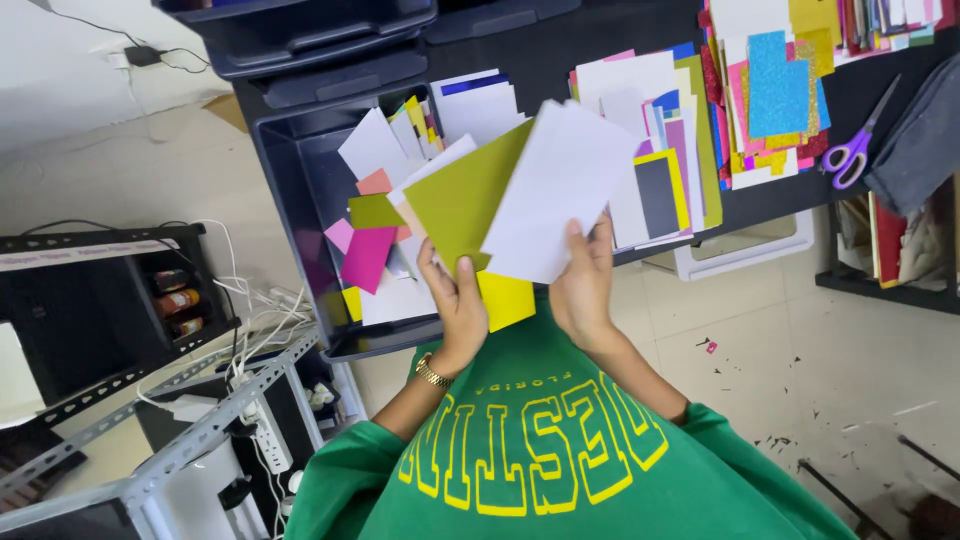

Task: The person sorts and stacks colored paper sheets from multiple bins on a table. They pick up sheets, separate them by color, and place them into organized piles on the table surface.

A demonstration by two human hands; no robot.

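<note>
The left hand (455, 295) is closed around a fan of paper sheets. In front is an olive green sheet (462, 200), and a bright yellow sheet (505, 298) pokes out under it. The thumb lies on the front of the green sheet and the other fingers are hidden behind the papers.

The right hand (583, 285) pinches a white sheet (555, 190). The thumb presses on the front, near the bottom edge. The white sheet leans to the right and covers part of the green one. Both hands are close together and held up in the air, above the edge of the dark surface (600, 30).

Behind the held papers is a dark bin (290, 170). Loose paper pieces lie in it, and one of them is a pink sheet (367, 258). To the right, on the surface, lies a pile of white and coloured paper (655, 140). Further right is a pile of glitter sheets (780, 90), with a blue one on top. Purple scissors (855, 145) lie near that pile.

A gold watch (432, 372) sits on the left wrist. The person wears a green shirt (560, 470) with yellow letters. On the left stands a grey metal rack (150, 460) with white cables (250, 330) over it. The floor (760, 340) is pale, with small paper scraps on it.
</note>
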